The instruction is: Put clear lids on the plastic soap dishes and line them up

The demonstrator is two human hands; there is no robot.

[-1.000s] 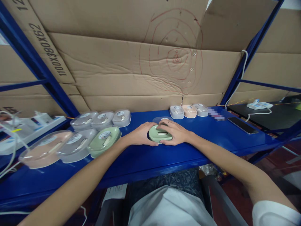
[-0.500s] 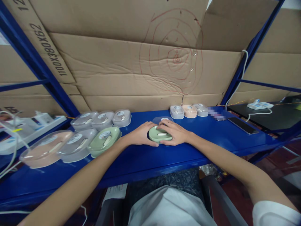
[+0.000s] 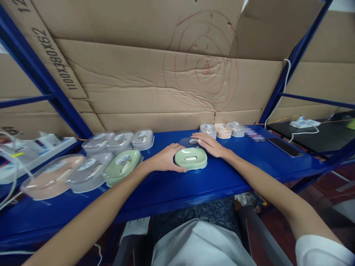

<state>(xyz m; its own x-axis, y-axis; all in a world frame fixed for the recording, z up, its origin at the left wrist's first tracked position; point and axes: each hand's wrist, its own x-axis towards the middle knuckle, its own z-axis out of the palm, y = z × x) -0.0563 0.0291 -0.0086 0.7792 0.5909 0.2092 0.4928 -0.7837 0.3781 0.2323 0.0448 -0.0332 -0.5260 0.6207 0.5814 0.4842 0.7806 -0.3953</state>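
Observation:
A green oval plastic box (image 3: pixel 190 157), with a pale slot-shaped piece on its top, sits on the blue table in front of me. My left hand (image 3: pixel 168 158) grips its left side, thumb along the near edge and fingers behind. Beyond the box lies a clear lid (image 3: pixel 185 141) with a round sticker. At the lid's right edge is my right hand (image 3: pixel 209 144), its fingers stretched out flat; whether they touch the lid I cannot tell. It holds nothing that I can see.
Several lidded boxes, including a green box (image 3: pixel 123 167) and a peach box (image 3: pixel 54 175), stand on the left. Three small boxes (image 3: pixel 222 130) line the back. A phone (image 3: pixel 284 147) lies at right, power strips (image 3: pixel 36 155) at far left. Cardboard (image 3: pixel 133 74) walls the back.
My right hand has let go of the green box and moved back and right to the clear lid. The left hand keeps its grip on the box.

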